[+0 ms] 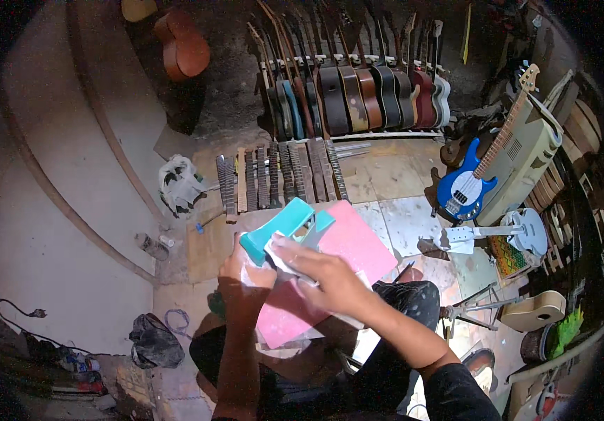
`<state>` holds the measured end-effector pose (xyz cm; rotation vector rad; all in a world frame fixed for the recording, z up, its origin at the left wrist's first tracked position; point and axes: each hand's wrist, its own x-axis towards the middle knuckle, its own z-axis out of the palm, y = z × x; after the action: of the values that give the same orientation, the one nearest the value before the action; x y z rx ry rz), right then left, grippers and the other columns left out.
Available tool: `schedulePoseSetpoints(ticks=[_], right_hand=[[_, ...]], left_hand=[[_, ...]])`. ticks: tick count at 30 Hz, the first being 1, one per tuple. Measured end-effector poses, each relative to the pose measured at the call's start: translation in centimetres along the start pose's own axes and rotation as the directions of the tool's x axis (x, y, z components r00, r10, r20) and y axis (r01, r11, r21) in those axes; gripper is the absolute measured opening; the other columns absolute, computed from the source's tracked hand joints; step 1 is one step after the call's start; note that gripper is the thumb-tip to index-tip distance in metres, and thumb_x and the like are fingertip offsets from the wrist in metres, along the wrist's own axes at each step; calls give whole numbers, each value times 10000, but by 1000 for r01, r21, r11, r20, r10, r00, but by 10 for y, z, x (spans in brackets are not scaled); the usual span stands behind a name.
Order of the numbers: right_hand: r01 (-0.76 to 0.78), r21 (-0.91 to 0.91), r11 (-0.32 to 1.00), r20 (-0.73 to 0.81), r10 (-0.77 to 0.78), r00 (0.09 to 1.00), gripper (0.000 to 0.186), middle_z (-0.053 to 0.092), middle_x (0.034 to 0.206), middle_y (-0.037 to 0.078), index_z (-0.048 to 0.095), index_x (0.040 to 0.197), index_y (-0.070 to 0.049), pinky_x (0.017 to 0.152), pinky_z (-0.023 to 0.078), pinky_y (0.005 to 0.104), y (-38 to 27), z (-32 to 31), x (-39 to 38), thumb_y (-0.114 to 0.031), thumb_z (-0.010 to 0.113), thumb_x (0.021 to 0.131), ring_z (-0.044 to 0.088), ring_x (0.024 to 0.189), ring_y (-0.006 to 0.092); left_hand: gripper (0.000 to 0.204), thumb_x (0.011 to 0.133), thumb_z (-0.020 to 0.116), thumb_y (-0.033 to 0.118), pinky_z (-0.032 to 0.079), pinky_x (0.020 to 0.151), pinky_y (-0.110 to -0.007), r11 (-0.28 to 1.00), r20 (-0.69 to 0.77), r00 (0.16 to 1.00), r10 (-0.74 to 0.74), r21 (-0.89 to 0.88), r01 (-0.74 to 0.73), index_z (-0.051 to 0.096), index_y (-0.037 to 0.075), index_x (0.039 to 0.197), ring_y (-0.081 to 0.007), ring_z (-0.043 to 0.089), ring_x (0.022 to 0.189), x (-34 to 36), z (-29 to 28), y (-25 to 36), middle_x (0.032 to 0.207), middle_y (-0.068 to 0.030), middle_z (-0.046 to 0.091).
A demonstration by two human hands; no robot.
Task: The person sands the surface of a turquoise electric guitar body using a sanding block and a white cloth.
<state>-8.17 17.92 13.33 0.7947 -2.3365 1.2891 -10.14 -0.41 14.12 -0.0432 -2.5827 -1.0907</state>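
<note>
In front of me I hold a glossy teal piece [284, 221] with two broad prongs and a gap between them, perhaps part of a guitar body. My left hand [246, 274] grips its near left end, with white residue on the skin. My right hand [326, 277] has its fingers closed over a white folded pad or cloth [284, 263], pressed against the teal piece's near side. Below both hands lies a flat pink sheet [361, 242], tilted across my lap or a low support. My fingers hide part of the teal piece.
Several guitar necks [274, 175] lie ahead on the floor, before a rack of guitars [368, 98]. A blue bass guitar [467, 186] leans at the right, near a pale blue guitar [526, 231] and an unfinished body [533, 311]. A black plastic bag [156, 342] sits left.
</note>
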Motion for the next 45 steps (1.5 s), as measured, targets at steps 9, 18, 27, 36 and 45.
schedulePoseSetpoints(ticks=[9, 18, 27, 36, 45], right_hand=[[-104, 39, 994, 88, 100, 991, 612, 606, 1492, 206, 639, 1429, -72, 1086, 542, 434, -14, -11, -8, 82, 568, 842, 620, 1311, 387], [-41, 51, 998, 73, 37, 997, 512, 696, 1365, 195, 687, 1341, -53, 939, 618, 450, -29, -24, -18, 57, 604, 848, 719, 1135, 403], [-93, 67, 993, 147, 82, 986, 661, 595, 1477, 294, 636, 1435, -32, 1074, 540, 390, -25, -37, -33, 122, 507, 805, 643, 1306, 439], [-151, -88, 985, 126, 161, 979, 606, 608, 1468, 255, 643, 1425, -45, 1064, 564, 450, -23, -43, -39, 79, 546, 840, 644, 1284, 426], [-270, -196, 943, 54, 285, 957, 547, 630, 1447, 236, 687, 1368, -43, 1003, 595, 450, -17, -51, -41, 67, 572, 844, 693, 1201, 412]], left_hand=[[372, 847, 801, 189, 591, 813, -482, 990, 72, 988, -138, 31, 136, 646, 91, 1170, -425, 751, 987, -15, 2, 14, 953, -214, 761], [363, 858, 754, 154, 582, 752, -520, 998, 117, 992, -48, -30, 51, 592, 95, 1178, -458, 740, 884, -42, 20, 2, 909, -227, 744], [401, 871, 739, 148, 554, 739, -578, 998, 201, 979, -13, -59, 26, 551, 87, 1219, -499, 712, 884, -53, 13, 25, 964, -255, 738], [369, 867, 741, 162, 574, 734, -575, 997, 208, 978, 15, 68, -30, 575, 95, 1190, -501, 718, 860, -59, 7, 36, 874, -271, 732], [386, 846, 744, 155, 562, 723, -592, 995, 170, 984, 48, 77, -62, 576, 110, 1190, -499, 715, 820, -59, 11, 38, 853, -249, 736]])
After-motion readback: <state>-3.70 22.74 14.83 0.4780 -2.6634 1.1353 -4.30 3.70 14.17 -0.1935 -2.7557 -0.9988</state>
